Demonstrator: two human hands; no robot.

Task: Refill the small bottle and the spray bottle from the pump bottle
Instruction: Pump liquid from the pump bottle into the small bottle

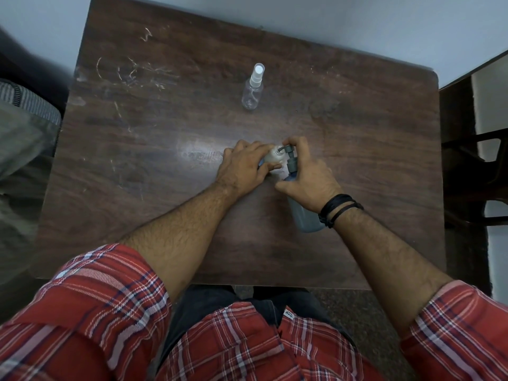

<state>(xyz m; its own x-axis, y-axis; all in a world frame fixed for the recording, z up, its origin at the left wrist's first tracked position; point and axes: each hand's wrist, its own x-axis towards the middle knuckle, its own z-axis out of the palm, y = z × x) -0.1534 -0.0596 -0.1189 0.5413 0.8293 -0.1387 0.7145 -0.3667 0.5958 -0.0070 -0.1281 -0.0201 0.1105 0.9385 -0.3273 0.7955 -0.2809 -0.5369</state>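
Fingers of left hand (243, 167) curled round small bottle (273, 156), thumb pinching its near side; bottle held mid-table, mouth up, right under pump spout. Right hand (306, 174) wrapped on pump bottle (302, 213): thumb hooked round the neck on the left, other fingers arched over the pump head (289, 150), touching its top. How hard pressed: could not tell. Pump bottle grey-blue, standing on table (165, 160) just right of small bottle, spout tip at the small bottle's opening. Black cord bands on right wrist. Spray bottle (253, 88) clear, white nozzle on, upright at far centre, well apart from both hands, untouched. Tabletop dark wood, scratched at far left.
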